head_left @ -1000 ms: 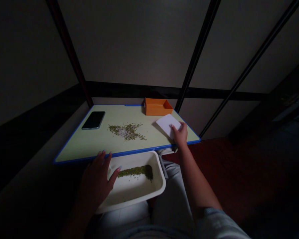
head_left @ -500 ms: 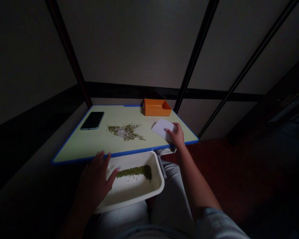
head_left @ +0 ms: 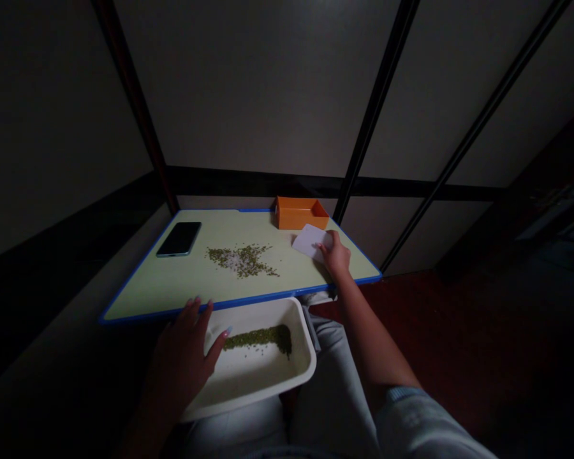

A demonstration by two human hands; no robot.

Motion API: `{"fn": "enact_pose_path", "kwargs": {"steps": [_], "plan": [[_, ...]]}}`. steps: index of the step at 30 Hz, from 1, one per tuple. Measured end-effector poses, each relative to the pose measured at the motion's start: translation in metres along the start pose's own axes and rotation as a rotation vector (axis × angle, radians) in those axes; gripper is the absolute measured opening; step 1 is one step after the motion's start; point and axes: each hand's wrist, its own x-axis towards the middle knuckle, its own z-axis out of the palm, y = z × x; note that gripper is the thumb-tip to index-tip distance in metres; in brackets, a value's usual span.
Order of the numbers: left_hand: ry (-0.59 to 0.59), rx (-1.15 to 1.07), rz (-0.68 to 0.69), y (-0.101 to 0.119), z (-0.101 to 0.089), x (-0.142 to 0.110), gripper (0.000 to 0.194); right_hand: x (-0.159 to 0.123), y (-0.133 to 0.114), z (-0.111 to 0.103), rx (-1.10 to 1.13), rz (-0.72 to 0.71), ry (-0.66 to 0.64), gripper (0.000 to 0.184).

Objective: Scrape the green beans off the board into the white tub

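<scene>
My right hand (head_left: 336, 254) is closed on the near right edge of a flat white card (head_left: 310, 241), thumb on top, above the right part of the pale table. The card is tilted, near an orange box. Left of it, small green beans or seeds (head_left: 249, 260) lie scattered on the tabletop, with some whitish bits among them. My left hand (head_left: 186, 354) lies over the left end of a white tub (head_left: 249, 379), fingers spread and thumb reaching over its inside. More of the green seeds (head_left: 263, 336) form a band along the tub's far side.
The open orange box (head_left: 300, 215) stands at the table's back right. A dark-screened phone (head_left: 179, 239) lies at the left. A blue edge (head_left: 249, 298) borders the table (head_left: 172, 290). The tub rests on my lap, against the table's front. A panelled wall (head_left: 253, 95) rises behind.
My right hand has moved the card slightly away from me, closer to the orange box. My left hand stays at the tub. The whole view has shifted a little.
</scene>
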Motion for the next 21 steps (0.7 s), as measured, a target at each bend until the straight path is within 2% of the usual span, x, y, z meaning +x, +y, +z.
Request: {"fn": "enact_pose_path", "kwargs": {"steps": [10, 21], "plan": [[0.003, 0.000, -0.005, 0.002, -0.001, 0.000, 0.056, -0.007, -0.008, 0.016, 0.082, -0.115, -0.019, 0.043], [0.028, -0.023, -0.004, 0.000, 0.003, -0.003, 0.052, -0.031, -0.039, 0.030, 0.179, -0.197, -0.185, 0.040]]}}
